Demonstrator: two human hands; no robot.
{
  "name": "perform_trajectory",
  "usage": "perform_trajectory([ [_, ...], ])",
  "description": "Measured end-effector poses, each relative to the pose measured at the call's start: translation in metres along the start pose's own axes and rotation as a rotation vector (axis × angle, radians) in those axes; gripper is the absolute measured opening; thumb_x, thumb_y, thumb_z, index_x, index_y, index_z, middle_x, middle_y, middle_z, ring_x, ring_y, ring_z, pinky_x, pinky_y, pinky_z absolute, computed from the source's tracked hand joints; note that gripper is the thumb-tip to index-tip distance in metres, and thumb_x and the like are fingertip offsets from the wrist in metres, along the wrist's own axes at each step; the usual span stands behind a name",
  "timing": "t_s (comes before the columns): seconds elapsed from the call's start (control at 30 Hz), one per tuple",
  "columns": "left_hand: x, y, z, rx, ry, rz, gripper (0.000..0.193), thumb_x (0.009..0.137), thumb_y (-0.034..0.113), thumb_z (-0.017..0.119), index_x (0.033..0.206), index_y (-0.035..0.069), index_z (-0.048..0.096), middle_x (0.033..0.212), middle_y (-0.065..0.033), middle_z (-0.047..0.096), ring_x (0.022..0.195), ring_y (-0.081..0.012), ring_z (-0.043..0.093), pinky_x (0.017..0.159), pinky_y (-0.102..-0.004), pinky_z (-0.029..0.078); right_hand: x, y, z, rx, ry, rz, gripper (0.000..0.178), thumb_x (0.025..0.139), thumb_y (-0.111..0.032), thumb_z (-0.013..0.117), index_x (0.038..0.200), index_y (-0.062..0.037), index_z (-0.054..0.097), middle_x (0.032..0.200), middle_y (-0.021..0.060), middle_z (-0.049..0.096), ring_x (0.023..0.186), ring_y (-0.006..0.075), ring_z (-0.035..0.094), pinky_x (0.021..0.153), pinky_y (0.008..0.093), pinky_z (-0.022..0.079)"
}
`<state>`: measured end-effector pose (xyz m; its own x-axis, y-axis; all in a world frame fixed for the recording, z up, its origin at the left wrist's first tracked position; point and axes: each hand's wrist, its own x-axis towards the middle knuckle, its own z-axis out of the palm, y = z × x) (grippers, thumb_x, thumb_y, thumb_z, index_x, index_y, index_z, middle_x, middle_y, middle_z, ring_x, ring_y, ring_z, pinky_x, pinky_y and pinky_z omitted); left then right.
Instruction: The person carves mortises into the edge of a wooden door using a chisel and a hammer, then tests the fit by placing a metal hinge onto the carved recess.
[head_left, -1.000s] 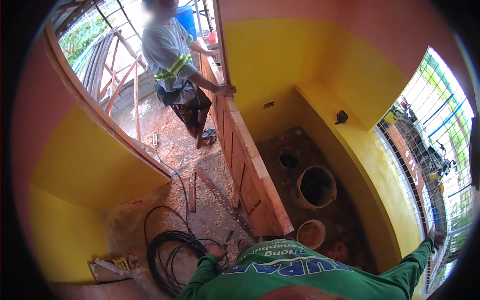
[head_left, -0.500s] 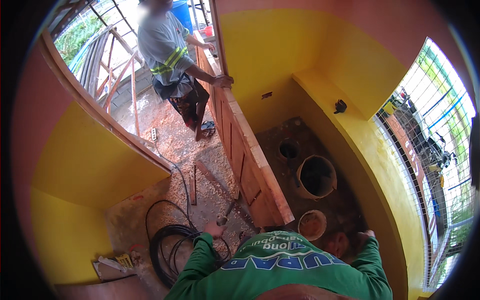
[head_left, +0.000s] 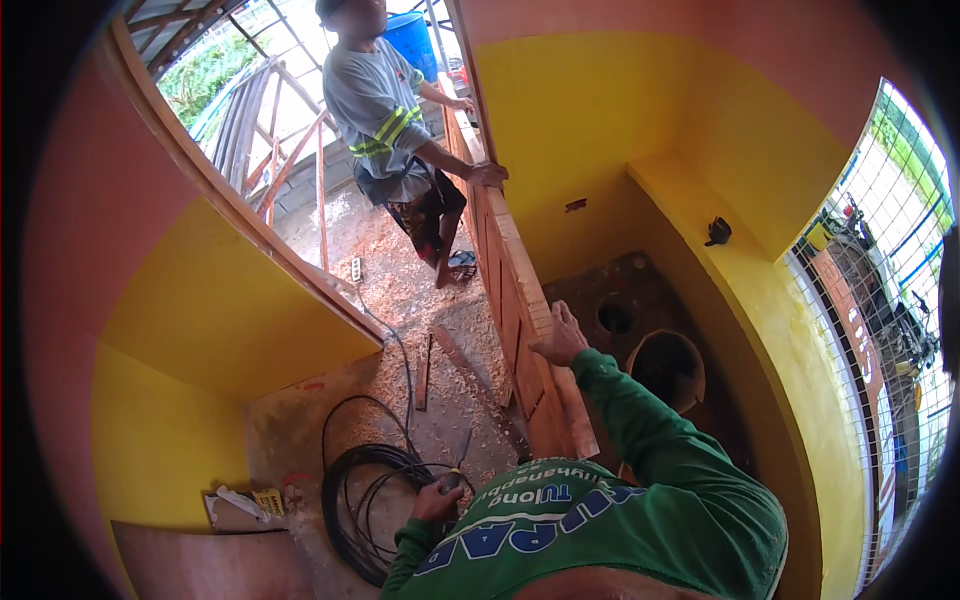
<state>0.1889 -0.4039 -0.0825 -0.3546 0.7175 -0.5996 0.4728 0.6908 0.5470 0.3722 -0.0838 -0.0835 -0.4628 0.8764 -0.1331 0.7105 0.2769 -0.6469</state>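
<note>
A wooden panelled door (head_left: 508, 330) stands on its long edge, running from near my body to the doorway. My right hand (head_left: 562, 338) lies on the door's upper edge near its close end, fingers stretched out along the wood. Low on the left, my left hand (head_left: 438, 500) is closed around the dark handle of a hand tool (head_left: 465, 448) with a slim, straight shaft; its exact kind is unclear. A co-worker (head_left: 385, 120) in a grey shirt with yellow stripes stands across the door at its far end, one hand (head_left: 488, 175) on the top edge.
Coiled black cable (head_left: 345, 520) lies beside my left hand. Wood shavings (head_left: 400, 270) and thin wooden strips (head_left: 424, 372) cover the floor. Right of the door stands a large bucket (head_left: 697, 372), below a yellow ledge (head_left: 690, 215). A meshed window (head_left: 890, 300) is at right.
My right hand has risen from low on the right onto the door's top edge. My left hand, with the tool, has dropped slightly nearer my body. The view has shifted.
</note>
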Motion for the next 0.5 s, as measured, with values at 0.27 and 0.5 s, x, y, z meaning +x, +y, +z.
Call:
perform_trajectory([
  [0.27,-0.022,-0.009,0.023,-0.129,0.036,-0.058,0.051,0.066,0.044,0.059,0.078,-0.005,0.060,0.068,-0.0138,0.060,0.063,-0.0197,0.057,0.058,-0.0331,0.044,0.022,-0.030,0.016,-0.199,-0.044,0.127,0.094,0.068,-0.036,0.062,0.132,0.0036,0.006,0.139,0.0186,0.003,0.129,0.0324,0.008,0.102,0.0425,0.019],
  [0.5,-0.013,0.012,0.010,-0.155,-0.028,-0.087,0.040,0.071,0.036,0.059,0.080,-0.002,0.059,0.066,-0.0098,0.059,0.058,-0.0150,0.056,0.054,-0.0293,0.044,0.044,-0.040,0.008,-0.452,-0.103,-0.008,0.091,0.068,-0.036,0.060,0.132,0.0011,0.009,0.140,0.0153,0.003,0.129,0.0315,0.005,0.103,0.0436,0.014],
])
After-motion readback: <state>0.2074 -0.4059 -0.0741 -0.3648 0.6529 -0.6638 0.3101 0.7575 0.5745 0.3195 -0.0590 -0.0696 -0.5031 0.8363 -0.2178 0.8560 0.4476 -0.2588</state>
